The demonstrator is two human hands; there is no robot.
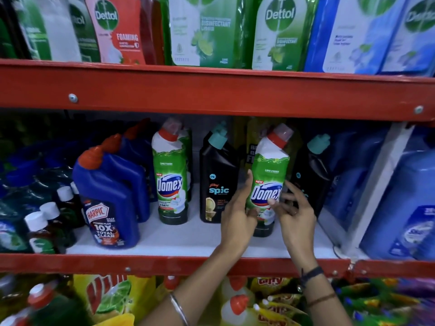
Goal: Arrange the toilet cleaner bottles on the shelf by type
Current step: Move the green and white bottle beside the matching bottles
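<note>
A green Domex bottle [268, 175] with a red cap stands slightly tilted on the white shelf board [179, 241]. My left hand [236, 212] wraps its left side, thumb up along the label. From the right, my right hand [294, 212] holds it with the thumb on the label and spread fingertips at its edge. Another green Domex bottle [173, 180] stands further left. A black Spic bottle [217, 184] sits between the two Domex bottles, and another black bottle [310, 175] is behind my right hand. Blue Harpic bottles [110, 198] are lined up at the left.
A red shelf rail [211, 95] runs overhead with Dettol packs [207, 31] above it. Big blue bottles [400, 203] fill the right side behind a white divider [374, 184]. Small white-capped bottles [44, 224] crowd the far left. Pouches and bottles fill the shelf below.
</note>
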